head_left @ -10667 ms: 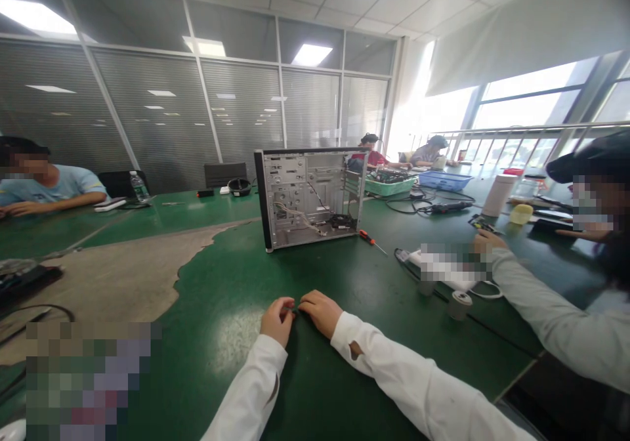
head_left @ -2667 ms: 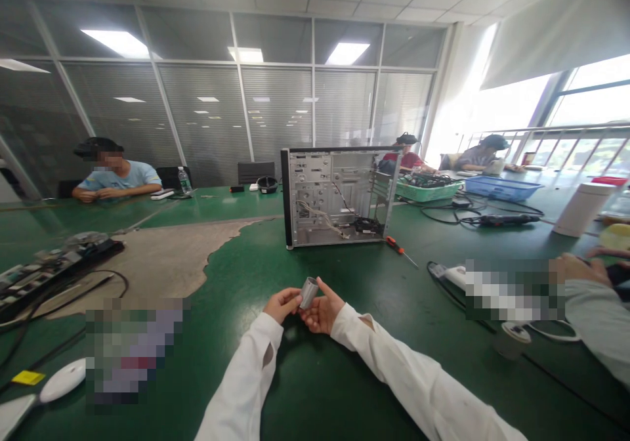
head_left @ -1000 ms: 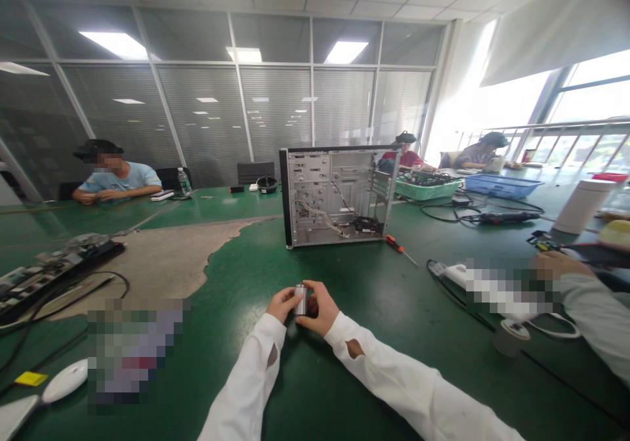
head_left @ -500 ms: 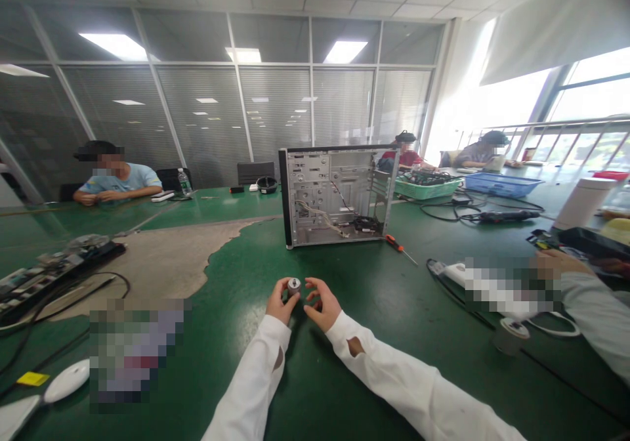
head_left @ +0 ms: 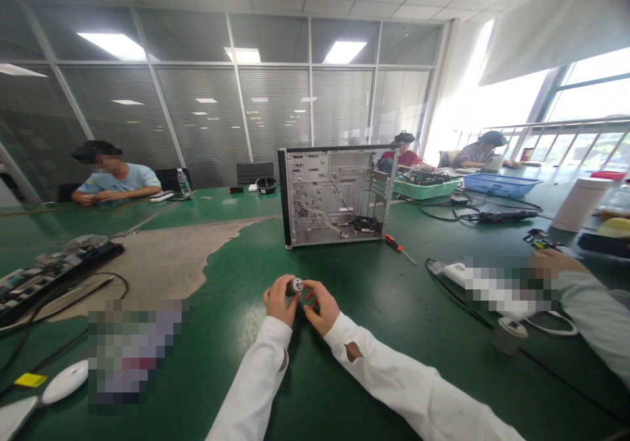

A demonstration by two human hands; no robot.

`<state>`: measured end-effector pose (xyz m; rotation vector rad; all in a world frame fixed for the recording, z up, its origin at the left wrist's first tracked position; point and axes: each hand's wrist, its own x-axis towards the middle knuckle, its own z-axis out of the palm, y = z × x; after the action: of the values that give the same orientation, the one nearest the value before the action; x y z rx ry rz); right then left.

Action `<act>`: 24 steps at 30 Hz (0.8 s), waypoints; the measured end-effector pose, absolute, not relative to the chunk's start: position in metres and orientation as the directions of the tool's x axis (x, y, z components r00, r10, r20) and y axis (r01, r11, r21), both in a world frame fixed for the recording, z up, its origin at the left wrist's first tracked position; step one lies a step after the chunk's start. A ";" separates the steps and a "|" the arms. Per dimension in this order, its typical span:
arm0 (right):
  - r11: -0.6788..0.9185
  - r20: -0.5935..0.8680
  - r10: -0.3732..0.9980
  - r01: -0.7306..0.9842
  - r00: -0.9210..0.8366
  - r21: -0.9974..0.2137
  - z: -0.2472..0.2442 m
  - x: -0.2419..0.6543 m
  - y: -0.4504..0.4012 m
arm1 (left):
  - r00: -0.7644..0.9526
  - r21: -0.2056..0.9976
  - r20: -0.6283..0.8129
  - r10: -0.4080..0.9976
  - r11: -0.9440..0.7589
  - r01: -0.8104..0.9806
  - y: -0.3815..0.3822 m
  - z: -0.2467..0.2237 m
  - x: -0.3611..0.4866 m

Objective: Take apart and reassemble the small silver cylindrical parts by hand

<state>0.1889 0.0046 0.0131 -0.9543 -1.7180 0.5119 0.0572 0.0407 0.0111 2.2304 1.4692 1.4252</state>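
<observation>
A small round metal part [head_left: 295,286] is gripped between the thumb and fingers of my left hand [head_left: 280,301], with its end face tilted to the right. My right hand [head_left: 322,306] is beside it, fingers curled and apart, with its fingertips close to the part; whether they touch it I cannot tell. Behind both hands, an open computer case [head_left: 339,195] stands upright on the green table [head_left: 256,388], showing bare metal bays, loose wires and a black fan inside. A screwdriver [head_left: 394,243] with an orange handle lies by the case's right corner.
At right, a person's hand [head_left: 554,262] holds a small part near a white power strip [head_left: 455,272] and a jar [head_left: 509,336]. Green [head_left: 428,189] and blue [head_left: 502,185] baskets stand behind. Left are a strip of sockets [head_left: 59,273] and cables. Other people sit farther back.
The metal part has turned from facing up to facing right in my left hand. My right hand's fingertips have come closer to it.
</observation>
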 end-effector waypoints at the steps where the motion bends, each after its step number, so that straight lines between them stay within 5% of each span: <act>1: 0.581 0.583 0.805 0.345 -0.109 -0.737 0.012 0.189 0.005 | 0.077 0.604 0.615 0.785 -0.531 0.595 0.043 0.009 0.057; 7: 0.514 0.540 0.841 0.328 -0.012 -0.793 0.003 0.189 0.013 | -0.032 0.938 0.345 0.938 -0.345 0.009 0.056 -0.003 0.056; 11: 0.508 0.534 0.845 0.330 -0.015 -0.795 -0.001 0.189 0.016 | -0.012 0.949 0.241 0.970 -0.238 -0.206 0.060 -0.004 0.053; 24: 0.502 0.532 0.847 0.347 -0.010 -0.792 0.000 0.189 0.016 | 0.135 0.870 0.103 0.985 -0.024 -0.492 0.054 0.004 0.055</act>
<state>0.1886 0.0158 0.0000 -1.0520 -1.5955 0.5423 0.0549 0.0536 0.0036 0.9414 0.6861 1.3399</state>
